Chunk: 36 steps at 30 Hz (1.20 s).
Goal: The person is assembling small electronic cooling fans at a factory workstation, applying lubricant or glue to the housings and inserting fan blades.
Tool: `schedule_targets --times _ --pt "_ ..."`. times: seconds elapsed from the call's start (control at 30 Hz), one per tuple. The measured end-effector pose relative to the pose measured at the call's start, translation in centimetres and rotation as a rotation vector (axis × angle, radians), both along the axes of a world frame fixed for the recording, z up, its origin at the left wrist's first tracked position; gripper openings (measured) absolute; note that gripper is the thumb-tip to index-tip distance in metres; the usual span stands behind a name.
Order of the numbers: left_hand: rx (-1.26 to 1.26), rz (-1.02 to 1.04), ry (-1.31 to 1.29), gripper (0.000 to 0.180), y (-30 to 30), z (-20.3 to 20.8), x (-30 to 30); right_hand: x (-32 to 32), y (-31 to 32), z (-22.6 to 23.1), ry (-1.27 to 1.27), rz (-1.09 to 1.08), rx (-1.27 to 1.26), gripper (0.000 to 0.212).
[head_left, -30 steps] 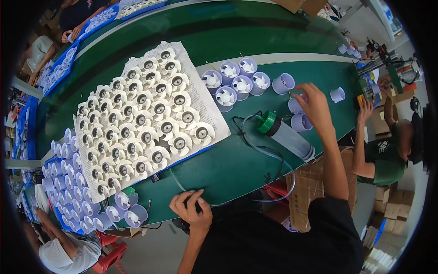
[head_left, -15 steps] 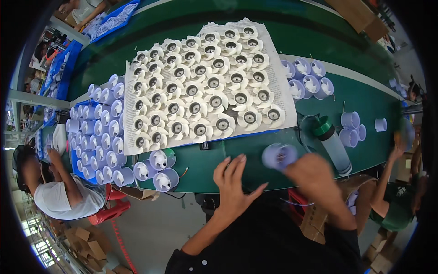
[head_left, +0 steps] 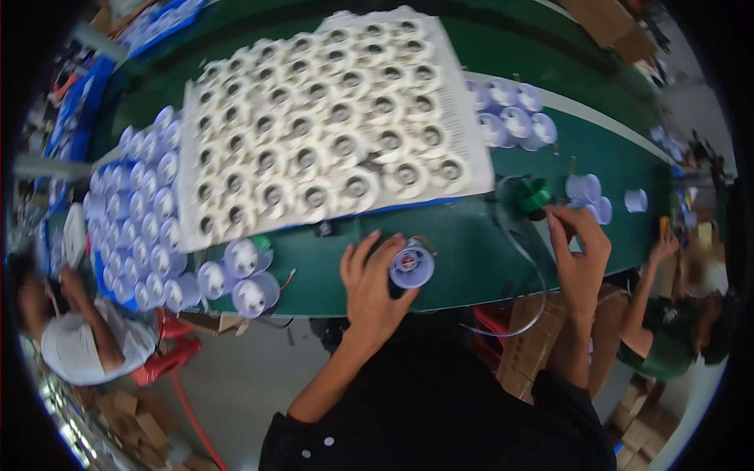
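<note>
My left hand [head_left: 371, 292] wraps its fingers and thumb round the left side of a short lavender plastic cylinder [head_left: 422, 275] at the table's near edge. Inside the cylinder's opening sits a small part with some reddish colour, and a thin wire sticks up beside its rim. To the right, my right hand [head_left: 583, 255] is raised with thumb and fingertips pinched together, close to the green cap [head_left: 535, 194] of a bottle. Whatever the pinch holds is too small to make out. The bottle's body is mostly hidden behind this hand.
White fan impellers [head_left: 345, 147] with dark centres stand in rows on a paper-covered board. Many lavender cylinders [head_left: 250, 294] crowd the left; others [head_left: 583, 188] stand right. A clear tube [head_left: 542, 294] loops over the near edge. Co-workers sit left [head_left: 94, 337] and right [head_left: 667, 337].
The lavender cylinder has passed from my right hand at the right to my left hand. My right hand has moved up and right, to the green cap. The whole view has shifted slightly.
</note>
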State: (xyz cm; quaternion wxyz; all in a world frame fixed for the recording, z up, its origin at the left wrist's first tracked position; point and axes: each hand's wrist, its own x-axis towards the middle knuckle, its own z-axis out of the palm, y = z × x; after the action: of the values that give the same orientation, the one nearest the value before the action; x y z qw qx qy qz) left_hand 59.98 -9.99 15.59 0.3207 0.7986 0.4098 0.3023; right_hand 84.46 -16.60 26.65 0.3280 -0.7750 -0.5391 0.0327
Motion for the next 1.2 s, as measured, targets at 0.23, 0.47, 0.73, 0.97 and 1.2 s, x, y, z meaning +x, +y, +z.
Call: schedule_targets --times 0.23,0.47,0.73,0.97,1.2 --pt "-0.020 0.034 -0.025 0.064 -0.2 -0.2 -0.7 -6.4 9.7 0.8 -0.366 0.733 0.038 0.029" --pt "0.018 0.017 -0.057 0.067 -0.8 -0.8 -1.4 -6.7 10.9 0.7 -0.703 0.863 -0.058 0.030" --pt "0.031 0.022 -0.083 0.062 -1.0 -0.9 -1.3 -5.1 10.5 -0.2 -0.800 0.927 0.251 0.030" --pt "-0.085 0.028 -0.173 0.062 -0.2 -0.2 -1.6 -3.3 7.2 -0.8 -0.750 1.133 0.525 0.025" --pt "-0.084 -0.008 -0.149 0.067 -0.2 -0.1 -1.3 -4.3 4.0 -2.6 0.032 0.727 0.223 0.008"
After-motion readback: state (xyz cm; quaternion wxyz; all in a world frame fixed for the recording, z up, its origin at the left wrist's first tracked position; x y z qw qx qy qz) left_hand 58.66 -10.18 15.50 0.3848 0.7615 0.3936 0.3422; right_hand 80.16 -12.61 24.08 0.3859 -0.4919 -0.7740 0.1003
